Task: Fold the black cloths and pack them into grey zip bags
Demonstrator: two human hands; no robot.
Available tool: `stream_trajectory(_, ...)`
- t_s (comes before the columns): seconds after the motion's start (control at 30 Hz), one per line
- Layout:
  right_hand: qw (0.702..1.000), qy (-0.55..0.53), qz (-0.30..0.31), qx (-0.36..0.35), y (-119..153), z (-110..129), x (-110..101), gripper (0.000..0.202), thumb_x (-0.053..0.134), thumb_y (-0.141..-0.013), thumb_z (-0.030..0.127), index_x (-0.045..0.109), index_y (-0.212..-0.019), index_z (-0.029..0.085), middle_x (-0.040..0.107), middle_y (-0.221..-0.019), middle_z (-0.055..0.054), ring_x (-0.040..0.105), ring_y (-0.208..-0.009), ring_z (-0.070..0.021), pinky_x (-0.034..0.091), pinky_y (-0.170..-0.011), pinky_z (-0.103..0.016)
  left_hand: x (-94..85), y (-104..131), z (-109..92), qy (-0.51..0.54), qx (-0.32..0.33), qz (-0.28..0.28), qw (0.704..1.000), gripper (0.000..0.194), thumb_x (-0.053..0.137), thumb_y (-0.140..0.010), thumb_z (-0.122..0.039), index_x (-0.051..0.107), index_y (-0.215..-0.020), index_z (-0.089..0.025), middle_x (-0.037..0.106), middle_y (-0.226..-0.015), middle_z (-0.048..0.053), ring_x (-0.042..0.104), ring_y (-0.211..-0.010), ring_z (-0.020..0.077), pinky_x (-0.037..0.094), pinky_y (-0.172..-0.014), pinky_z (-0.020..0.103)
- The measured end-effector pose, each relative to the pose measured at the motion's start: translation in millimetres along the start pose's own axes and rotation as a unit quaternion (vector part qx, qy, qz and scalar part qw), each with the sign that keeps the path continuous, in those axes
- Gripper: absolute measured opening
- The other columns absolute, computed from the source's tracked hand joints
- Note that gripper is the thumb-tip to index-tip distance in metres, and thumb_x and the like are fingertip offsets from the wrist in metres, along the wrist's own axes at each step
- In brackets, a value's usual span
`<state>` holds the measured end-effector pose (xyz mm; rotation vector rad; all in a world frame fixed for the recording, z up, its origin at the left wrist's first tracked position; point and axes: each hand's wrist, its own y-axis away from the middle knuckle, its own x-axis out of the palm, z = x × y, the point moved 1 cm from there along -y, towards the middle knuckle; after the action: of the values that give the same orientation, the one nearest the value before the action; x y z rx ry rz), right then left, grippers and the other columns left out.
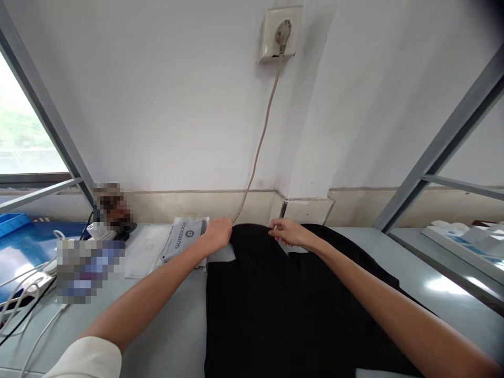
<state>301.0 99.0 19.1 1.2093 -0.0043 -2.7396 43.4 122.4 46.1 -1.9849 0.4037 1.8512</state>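
A large black cloth (255, 304) lies spread over the grey table, running from the wall side down to the bottom of the view. My left hand (219, 233) is closed on the cloth's far left corner, beside a grey packet. At the far edge, right of the middle, my right hand (289, 232) has its thumb and forefinger pinched together at the cloth's border. A further part of the black cloth curves out behind my right wrist and under the right forearm.
Packets marked ROCKBROS (185, 239) lie left of my left hand. Cables and a white power strip (35, 283) are at the left. A cord (264, 126) hangs from the wall socket (271, 34). Grey metal posts (444, 139) stand on both sides; a white tray (468, 249) is at right.
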Motion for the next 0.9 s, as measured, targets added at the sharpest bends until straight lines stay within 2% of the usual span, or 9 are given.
stream_trajectory(0.17,0.99,-0.065,-0.119,-0.041,-1.3,5.9,-10.9,0.014,0.052,-0.096,0.036,0.053,-0.101,0.023,0.072,-0.094,-0.008,0.069,-0.07,-0.0186,0.05,-0.045,-0.023,-32.4,-6.6,2.5,0.018,0.002,-0.115,0.993,0.027,0.037,-0.108,-0.022,0.059,-0.125,-0.017,0.064,-0.126,0.014,0.066,-0.109,0.0268,0.05,-0.086,0.035)
stream_trajectory(0.3,0.988,-0.081,-0.113,-0.073,27.3,19.8,-29.9,0.024,0.055,-0.096,0.045,0.058,-0.104,0.023,0.071,-0.1,-0.007,0.07,-0.079,-0.02,0.051,-0.048,-0.023,-57.6,17.3,5.5,0.035,0.059,-0.137,0.988,0.024,0.04,-0.109,-0.026,0.061,-0.12,-0.02,0.065,-0.122,0.009,0.065,-0.105,0.0234,0.047,-0.082,0.031)
stream_trajectory(0.4,0.993,-0.076,-0.03,-0.081,59.9,26.0,-45.5,0.032,0.066,-0.091,0.051,0.069,-0.103,0.022,0.069,-0.08,-0.002,0.065,-0.067,-0.0167,0.051,-0.051,-0.024,-67.4,55.1,2.4,0.099,0.206,-0.028,0.973,0.017,0.051,-0.105,-0.03,0.066,-0.106,-0.022,0.07,-0.106,0.004,0.066,-0.092,0.0207,0.043,-0.074,0.029)
stream_trajectory(0.5,0.974,-0.078,0.2,-0.068,86.2,26.8,-54.0,0.036,0.072,-0.088,0.053,0.076,-0.106,0.021,0.071,-0.087,-0.004,0.067,-0.077,-0.0193,0.056,-0.056,-0.025,-70.4,91.2,-2.8,0.21,0.226,0.141,0.941,0.024,0.057,-0.102,-0.043,0.07,-0.096,-0.024,0.072,-0.093,0.001,0.065,-0.078,0.0171,0.043,-0.066,0.027)
stream_trajectory(0.57,0.956,-0.082,0.277,-0.049,94.6,26.9,-55.2,0.041,0.074,-0.086,0.051,0.076,-0.118,0.025,0.073,-0.106,-0.007,0.068,-0.087,-0.0216,0.058,-0.059,-0.025,-68.0,104.2,-5.3,0.246,0.215,0.171,0.929,0.03,0.054,-0.103,-0.051,0.07,-0.103,-0.025,0.072,-0.093,0.001,0.065,-0.079,0.0176,0.045,-0.065,0.027)
stream_trajectory(0.7,0.968,-0.074,0.23,-0.066,92.9,34.3,-44.6,0.042,0.07,-0.089,0.054,0.076,-0.118,0.024,0.074,-0.108,-0.008,0.067,-0.088,-0.0203,0.057,-0.06,-0.023,-44.5,100.5,-2.6,0.165,0.235,0.017,0.958,0.03,0.041,-0.11,-0.039,0.062,-0.124,-0.024,0.066,-0.128,0.008,0.061,-0.117,0.0241,0.046,-0.099,0.037)
stream_trajectory(0.8,0.96,-0.057,0.27,-0.051,89.6,41.3,-29.6,0.042,0.064,-0.092,0.058,0.077,-0.107,0.02,0.076,-0.094,-0.006,0.064,-0.066,-0.0141,0.044,-0.045,-0.019,-14.8,89.5,2.3,0.065,0.25,-0.038,0.965,0.034,0.041,-0.11,-0.034,0.053,-0.138,-0.019,0.048,-0.155,0.015,0.037,-0.149,0.0349,0.034,-0.116,0.052)
stream_trajectory(0.87,0.95,-0.028,0.308,-0.035,88.5,42.2,-21.8,0.044,0.061,-0.093,0.06,0.078,-0.104,0.02,0.077,-0.095,-0.006,0.062,-0.056,-0.0113,0.036,-0.041,-0.019,-0.3,86.5,3.3,0.033,0.256,-0.034,0.966,0.032,0.041,-0.11,-0.033,0.057,-0.132,-0.017,0.058,-0.145,0.015,0.032,-0.152,0.0364,0.025,-0.121,0.058)
stream_trajectory(0.9,0.953,-0.011,0.301,-0.036,87.6,41.4,-19.4,0.045,0.061,-0.094,0.06,0.078,-0.104,0.02,0.078,-0.097,-0.006,0.063,-0.056,-0.0116,0.038,-0.044,-0.02,3.4,86.8,2.6,0.03,0.257,-0.03,0.965,0.03,0.04,-0.111,-0.033,0.059,-0.128,-0.017,0.063,-0.136,0.014,0.039,-0.148,0.0352,0.022,-0.122,0.059)
